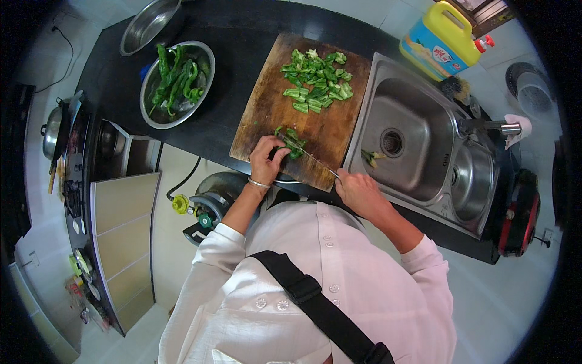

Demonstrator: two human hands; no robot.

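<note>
My right hand (362,191) is wrapped round the handle of a kitchen knife (319,162). Its thin blade slants up and left across the near part of a wooden cutting board (257,112). At the blade's far end lies a small bunch of green pepper (293,141), partly cut. My left hand (267,159), fingers curled, presses on the near left side of that pepper. Farther back on the board is a spread pile of chopped green pepper (318,79). Whole long green peppers (176,79) fill part of a steel bowl (207,65) to the left.
Right of the board is a steel double sink (418,106) with pepper scraps (371,158) near the drain. A yellow jug (433,42) stands behind it. Another metal bowl (145,27) sits at the back left. A gas cylinder (221,188) stands below the counter, left of me.
</note>
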